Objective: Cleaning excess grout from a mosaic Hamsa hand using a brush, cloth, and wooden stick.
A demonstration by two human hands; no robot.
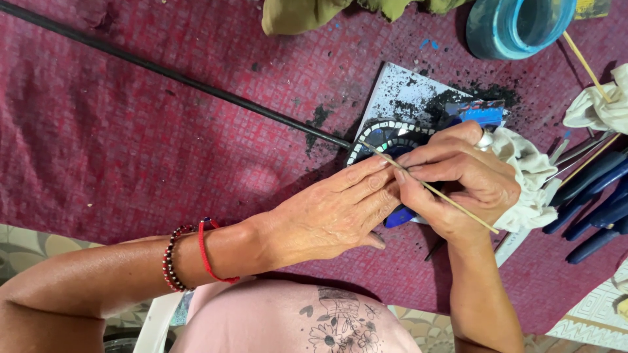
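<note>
- Right hand [458, 183] pinching a thin wooden stick [432, 189] between thumb and fingers, like a pencil.
- Stick slanted, its tip up and to the left on the mosaic piece [386, 138], its back end sticking out past the right hand, low and to the right.
- Also a white cloth [530, 176] bunched up in that same hand, with a ring on one finger.
- Left hand [333, 212] flat, fingers straight and pressed close together, not pinching anything.
- Left fingertips lying on the mosaic piece and touching the fingers of the right hand.
- Red string and dark bead bands [190, 258] around the left wrist.
- Mosaic piece in the middle, on a white tile [405, 95], mostly hidden under both hands.
- Small blue bits with white lines between them showing along its curved edge.
- Black crumbs and powder all over the white tile and a little on the red mat [131, 144] beside it.
- Long black rod [176, 72] lying slanted across the red mat, its end just beside the mosaic piece.
- Blue jar [504, 26] at the top right, well apart from the hands.
- Dark blue tool handles [589, 202] at the right edge, near the white cloth.
- Green cloth [307, 13] at the top edge.
</note>
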